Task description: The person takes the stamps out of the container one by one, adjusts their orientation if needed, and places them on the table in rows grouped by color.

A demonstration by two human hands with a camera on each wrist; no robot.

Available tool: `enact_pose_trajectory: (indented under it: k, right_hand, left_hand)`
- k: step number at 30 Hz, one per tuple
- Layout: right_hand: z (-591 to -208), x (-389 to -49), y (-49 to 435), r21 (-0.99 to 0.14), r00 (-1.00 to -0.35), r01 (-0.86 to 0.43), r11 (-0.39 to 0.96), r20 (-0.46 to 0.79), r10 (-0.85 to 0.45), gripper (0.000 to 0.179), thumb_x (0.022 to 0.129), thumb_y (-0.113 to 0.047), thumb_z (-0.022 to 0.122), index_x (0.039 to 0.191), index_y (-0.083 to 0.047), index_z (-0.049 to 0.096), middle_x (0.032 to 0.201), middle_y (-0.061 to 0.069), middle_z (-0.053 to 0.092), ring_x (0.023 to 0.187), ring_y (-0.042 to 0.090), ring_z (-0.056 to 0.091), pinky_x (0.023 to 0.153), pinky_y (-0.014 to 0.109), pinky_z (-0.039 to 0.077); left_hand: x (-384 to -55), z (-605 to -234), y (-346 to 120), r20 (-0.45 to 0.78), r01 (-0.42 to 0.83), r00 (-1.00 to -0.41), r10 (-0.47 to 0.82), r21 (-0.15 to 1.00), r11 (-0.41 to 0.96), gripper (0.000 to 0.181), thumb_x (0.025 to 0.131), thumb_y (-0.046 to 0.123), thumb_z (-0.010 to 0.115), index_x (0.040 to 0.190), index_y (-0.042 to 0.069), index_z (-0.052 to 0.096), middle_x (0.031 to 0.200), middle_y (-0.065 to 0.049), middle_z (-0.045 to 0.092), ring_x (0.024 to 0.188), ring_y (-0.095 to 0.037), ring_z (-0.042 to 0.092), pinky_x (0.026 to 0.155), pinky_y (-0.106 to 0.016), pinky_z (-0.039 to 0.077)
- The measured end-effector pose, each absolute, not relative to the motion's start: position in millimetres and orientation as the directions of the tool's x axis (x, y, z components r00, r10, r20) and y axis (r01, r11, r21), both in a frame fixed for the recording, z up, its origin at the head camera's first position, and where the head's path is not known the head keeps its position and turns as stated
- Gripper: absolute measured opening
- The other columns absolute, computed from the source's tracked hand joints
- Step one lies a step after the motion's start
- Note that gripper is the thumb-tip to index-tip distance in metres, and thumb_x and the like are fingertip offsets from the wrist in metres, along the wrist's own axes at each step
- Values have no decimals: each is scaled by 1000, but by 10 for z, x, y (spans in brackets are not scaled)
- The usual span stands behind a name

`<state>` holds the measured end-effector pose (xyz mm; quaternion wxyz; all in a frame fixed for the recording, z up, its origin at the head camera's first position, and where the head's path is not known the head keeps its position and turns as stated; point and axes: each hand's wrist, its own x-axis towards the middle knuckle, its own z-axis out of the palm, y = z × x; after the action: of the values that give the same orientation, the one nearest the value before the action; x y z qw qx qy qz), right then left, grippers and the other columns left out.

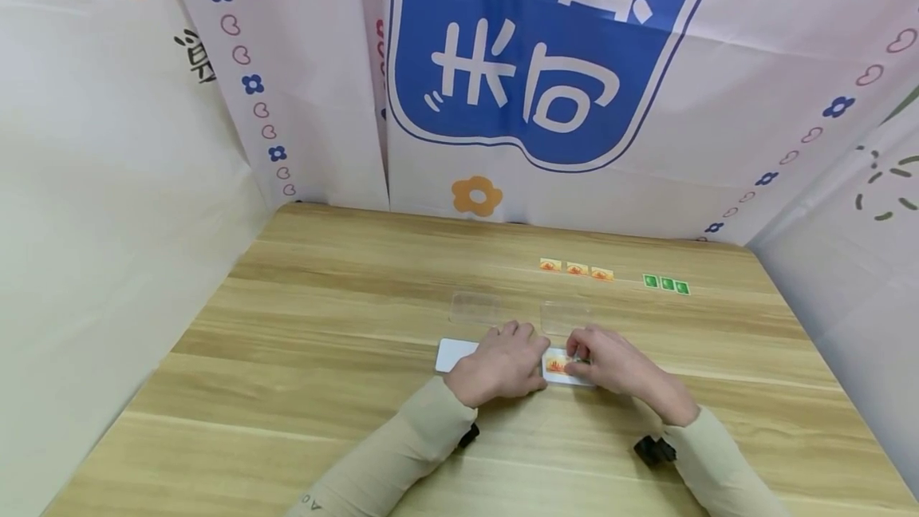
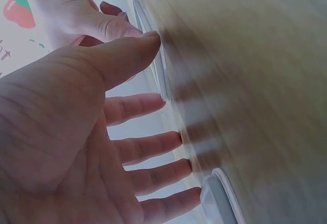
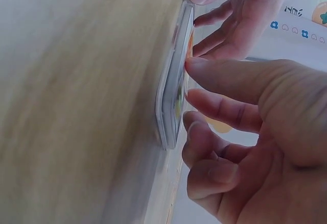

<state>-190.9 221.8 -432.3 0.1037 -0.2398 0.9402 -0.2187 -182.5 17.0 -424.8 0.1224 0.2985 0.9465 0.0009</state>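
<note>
Well in from the far edge of the desk (image 1: 323,262) lies a white box (image 1: 567,379) bearing an orange card (image 1: 555,365). The left hand (image 1: 504,361), fingers spread, rests its thumb at the box's left end. The right hand (image 1: 616,361) bends over the box; whether it pinches anything, I cannot tell. Green cards (image 1: 668,284) lie towards the far right corner.

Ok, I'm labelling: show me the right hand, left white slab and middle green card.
Right hand (image 1: 610,359), head view: back of hand.
Left white slab (image 1: 454,354), head view: uncovered left end.
Middle green card (image 1: 668,284), head view: centre.
</note>
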Motion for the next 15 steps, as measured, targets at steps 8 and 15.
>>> enact_pose_trajectory:
  k: [8, 15]
  right_hand:
    - [-4329, -1899, 2208, -445, -868, -401, 801, -94, -487, 14, 87, -21, 75, 94, -15, 64, 85, -3, 58, 74, 8, 49, 64, 23, 42]
    - [-4332, -1905, 2204, -442, -866, -406, 800, -92, -491, 14, 87, -20, 75, 93, -16, 64, 86, -4, 58, 75, 9, 51, 64, 23, 43]
  left_hand:
    - [-1813, -4263, 197, -252, 544, -801, 543, 70, 836, 46, 92, 54, 60, 127, 24, 53, 129, -1, 52, 126, -22, 48, 102, -45, 46]
    - [-1810, -4274, 202, -252, 543, -804, 538, 57, 838, 45, 93, 54, 60, 127, 25, 53, 128, 0, 52, 124, -21, 48, 100, -43, 46]
